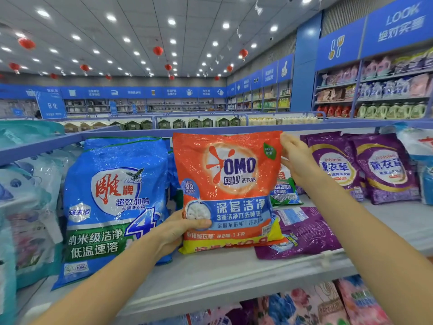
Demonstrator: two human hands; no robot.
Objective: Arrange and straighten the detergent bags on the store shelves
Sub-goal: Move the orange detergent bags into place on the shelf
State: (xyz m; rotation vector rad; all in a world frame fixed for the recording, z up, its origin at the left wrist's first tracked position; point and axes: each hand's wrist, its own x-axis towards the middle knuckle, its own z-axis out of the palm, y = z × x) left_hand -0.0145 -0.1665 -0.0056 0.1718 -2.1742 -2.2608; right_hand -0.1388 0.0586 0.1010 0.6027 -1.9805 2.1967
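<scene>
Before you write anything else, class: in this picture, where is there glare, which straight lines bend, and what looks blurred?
Head view: white glare streaks on the glossy orange bag and the blue bag beside it. Head view: the shelf rail behind them bows, a wide-angle effect. Head view: the far wall shelves look soft, their labels unreadable.

Print on the detergent bags and store signs

The orange detergent bag point(229, 188) reads "OMO 奥妙 洗衣粉", "99" and "深层洁净". The blue detergent bag point(112, 207) reads "雕牌", "超效加酶", "强去渍", "纳米级洁净 低温速溶" and a large "4". The purple detergent bags point(335, 165) read "薰衣草". A blue wall sign point(398, 22) says "LOOK", and a blue aisle sign point(52, 106) says "日化".
</scene>
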